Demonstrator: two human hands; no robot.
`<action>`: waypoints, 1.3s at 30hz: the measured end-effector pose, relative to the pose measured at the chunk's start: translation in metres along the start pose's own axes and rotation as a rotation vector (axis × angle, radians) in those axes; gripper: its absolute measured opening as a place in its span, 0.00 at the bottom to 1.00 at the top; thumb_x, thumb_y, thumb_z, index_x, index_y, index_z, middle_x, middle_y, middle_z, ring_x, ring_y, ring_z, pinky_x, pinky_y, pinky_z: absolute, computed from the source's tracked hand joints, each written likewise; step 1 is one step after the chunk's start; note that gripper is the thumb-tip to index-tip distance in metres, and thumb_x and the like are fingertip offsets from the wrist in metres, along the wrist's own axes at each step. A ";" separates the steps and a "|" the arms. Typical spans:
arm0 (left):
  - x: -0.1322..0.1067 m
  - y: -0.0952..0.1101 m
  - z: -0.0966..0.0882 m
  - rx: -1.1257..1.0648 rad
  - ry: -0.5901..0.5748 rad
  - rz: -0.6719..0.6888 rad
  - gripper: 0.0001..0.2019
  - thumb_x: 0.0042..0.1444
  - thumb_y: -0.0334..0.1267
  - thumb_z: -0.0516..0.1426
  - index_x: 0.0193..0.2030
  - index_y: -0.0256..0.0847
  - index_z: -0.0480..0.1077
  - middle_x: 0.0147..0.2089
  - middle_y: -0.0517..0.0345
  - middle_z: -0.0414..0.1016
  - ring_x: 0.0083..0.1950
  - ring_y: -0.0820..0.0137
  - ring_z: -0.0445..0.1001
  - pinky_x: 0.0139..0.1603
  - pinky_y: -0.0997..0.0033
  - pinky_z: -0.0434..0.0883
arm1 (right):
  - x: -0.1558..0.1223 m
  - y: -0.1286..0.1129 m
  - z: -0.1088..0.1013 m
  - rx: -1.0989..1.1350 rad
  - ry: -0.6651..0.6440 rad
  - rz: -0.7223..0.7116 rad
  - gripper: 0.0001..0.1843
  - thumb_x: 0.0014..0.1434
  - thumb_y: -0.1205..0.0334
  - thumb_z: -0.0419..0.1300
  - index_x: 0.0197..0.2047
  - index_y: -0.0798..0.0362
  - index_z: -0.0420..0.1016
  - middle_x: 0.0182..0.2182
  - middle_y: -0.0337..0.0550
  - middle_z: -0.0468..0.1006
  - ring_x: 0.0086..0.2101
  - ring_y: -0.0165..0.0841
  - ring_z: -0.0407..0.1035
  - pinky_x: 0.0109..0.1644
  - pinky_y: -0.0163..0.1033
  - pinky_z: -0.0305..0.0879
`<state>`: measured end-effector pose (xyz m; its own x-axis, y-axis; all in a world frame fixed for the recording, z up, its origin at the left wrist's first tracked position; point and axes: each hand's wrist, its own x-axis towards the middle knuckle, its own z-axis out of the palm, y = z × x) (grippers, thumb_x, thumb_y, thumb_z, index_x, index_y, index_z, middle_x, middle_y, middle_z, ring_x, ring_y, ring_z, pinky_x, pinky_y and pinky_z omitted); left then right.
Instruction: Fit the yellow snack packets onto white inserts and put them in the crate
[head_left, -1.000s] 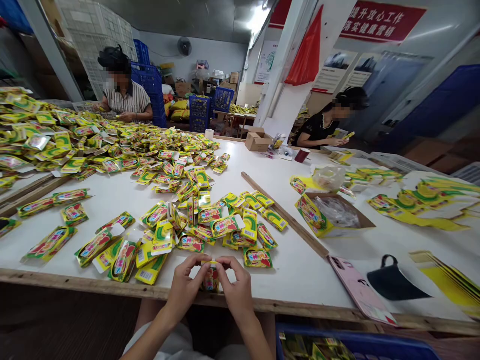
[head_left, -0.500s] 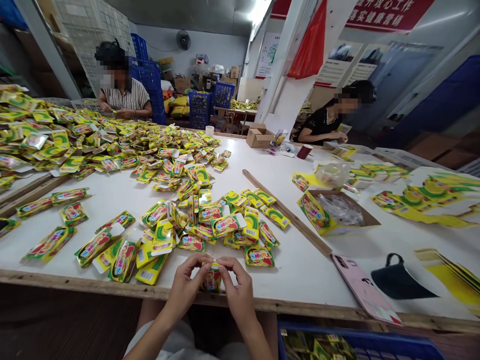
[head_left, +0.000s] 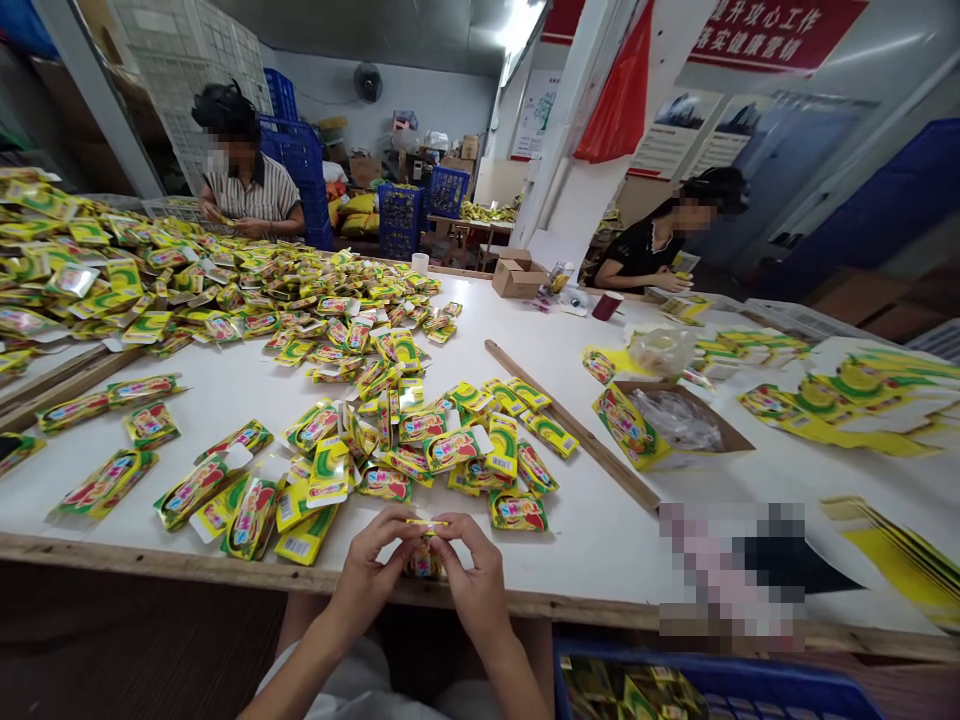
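A small yellow-and-green printed box (head_left: pixel 424 562) stands at the table's front edge, between my two hands. My left hand (head_left: pixel 379 550) pinches its top end from the left, thumb and fingers closed on it. From the other side my right hand (head_left: pixel 466 552) grips the same top end, fingertips close to those of the left. My fingers partly cover the box's upper part. Just beyond my hands lies a loose heap of similar boxes (head_left: pixel 450 450), some with white end flaps sticking out.
A large pile of boxes (head_left: pixel 187 270) covers the table's far left. To the right are a wooden strip (head_left: pixel 577 430), an opened carton with clear plastic (head_left: pixel 675 425) and flat yellow sheets (head_left: pixel 900 550). A blue crate (head_left: pixel 787 690) stands below the edge. Two people sit across the table.
My hands stay at the box, and a yellow flap at its top now shows more between my fingertips. The co-worker at right has shifted their hands slightly.
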<state>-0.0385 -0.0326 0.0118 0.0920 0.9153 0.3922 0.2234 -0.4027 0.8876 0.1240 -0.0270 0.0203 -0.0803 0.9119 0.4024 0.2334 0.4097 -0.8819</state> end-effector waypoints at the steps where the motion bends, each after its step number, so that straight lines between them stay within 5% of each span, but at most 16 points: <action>1: -0.001 -0.001 0.000 0.001 -0.012 -0.012 0.07 0.59 0.33 0.56 0.42 0.44 0.74 0.42 0.53 0.77 0.46 0.63 0.76 0.47 0.64 0.73 | 0.000 0.000 0.000 -0.002 -0.002 -0.007 0.04 0.60 0.65 0.59 0.34 0.50 0.75 0.36 0.42 0.78 0.39 0.35 0.73 0.43 0.38 0.70; 6: -0.007 -0.004 0.009 -0.008 0.009 -0.123 0.14 0.57 0.33 0.58 0.50 0.44 0.69 0.48 0.53 0.77 0.47 0.64 0.76 0.47 0.66 0.74 | -0.005 0.004 0.003 0.013 -0.008 0.061 0.06 0.60 0.64 0.59 0.41 0.50 0.75 0.37 0.42 0.78 0.40 0.35 0.74 0.45 0.38 0.70; 12: -0.003 0.002 0.022 -0.023 0.089 -0.164 0.10 0.55 0.33 0.58 0.45 0.42 0.70 0.42 0.55 0.78 0.44 0.65 0.76 0.45 0.66 0.74 | -0.014 0.006 0.007 0.035 0.062 0.104 0.06 0.62 0.64 0.56 0.42 0.50 0.73 0.36 0.42 0.78 0.39 0.35 0.74 0.43 0.37 0.71; 17: 0.002 0.005 0.023 -0.111 0.020 -0.198 0.21 0.57 0.37 0.58 0.58 0.45 0.63 0.48 0.52 0.76 0.47 0.64 0.76 0.49 0.62 0.73 | -0.013 0.001 -0.001 0.039 0.133 0.103 0.09 0.62 0.63 0.57 0.46 0.50 0.72 0.40 0.45 0.78 0.41 0.36 0.74 0.45 0.39 0.72; 20: 0.003 0.002 0.021 -0.087 0.017 -0.183 0.16 0.58 0.39 0.57 0.53 0.44 0.68 0.51 0.51 0.75 0.49 0.63 0.75 0.51 0.60 0.73 | -0.012 0.003 -0.006 0.002 0.134 0.101 0.11 0.61 0.62 0.58 0.48 0.49 0.72 0.43 0.45 0.77 0.43 0.37 0.73 0.47 0.40 0.71; 29: 0.000 0.004 0.022 0.027 -0.008 -0.065 0.10 0.60 0.37 0.55 0.47 0.43 0.73 0.40 0.53 0.78 0.42 0.64 0.76 0.44 0.64 0.74 | -0.008 -0.003 -0.007 -0.027 0.090 0.035 0.09 0.63 0.62 0.55 0.40 0.48 0.77 0.35 0.43 0.78 0.38 0.36 0.72 0.43 0.39 0.70; 31: -0.002 0.005 0.020 0.034 -0.029 -0.074 0.13 0.61 0.37 0.54 0.52 0.44 0.70 0.46 0.50 0.76 0.45 0.63 0.76 0.46 0.62 0.74 | -0.009 -0.013 -0.031 -0.089 0.142 0.026 0.09 0.63 0.60 0.55 0.38 0.47 0.78 0.34 0.43 0.78 0.38 0.38 0.72 0.42 0.40 0.70; 34: 0.005 0.005 0.014 0.127 -0.025 -0.057 0.17 0.61 0.36 0.54 0.57 0.46 0.65 0.52 0.48 0.73 0.49 0.61 0.74 0.49 0.59 0.73 | -0.020 -0.024 -0.101 -0.265 0.181 0.117 0.11 0.61 0.54 0.55 0.35 0.47 0.77 0.33 0.45 0.79 0.35 0.40 0.73 0.39 0.40 0.71; 37: 0.033 0.001 0.012 0.290 -0.055 0.026 0.15 0.60 0.35 0.54 0.55 0.46 0.67 0.55 0.47 0.70 0.57 0.58 0.69 0.56 0.54 0.68 | -0.040 -0.025 -0.176 -0.562 0.038 0.212 0.12 0.54 0.48 0.60 0.28 0.47 0.78 0.28 0.47 0.79 0.30 0.41 0.74 0.33 0.40 0.71; 39: 0.061 -0.004 0.016 0.387 -0.072 0.084 0.21 0.58 0.33 0.55 0.59 0.44 0.63 0.59 0.45 0.67 0.61 0.55 0.64 0.59 0.50 0.64 | -0.052 -0.023 -0.204 -0.693 0.023 0.222 0.13 0.51 0.46 0.62 0.28 0.46 0.78 0.28 0.48 0.80 0.30 0.42 0.75 0.33 0.41 0.72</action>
<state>-0.0180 0.0250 0.0280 0.1906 0.8827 0.4295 0.5596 -0.4572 0.6912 0.3200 -0.0884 0.0696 0.0587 0.9682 0.2434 0.8025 0.0993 -0.5884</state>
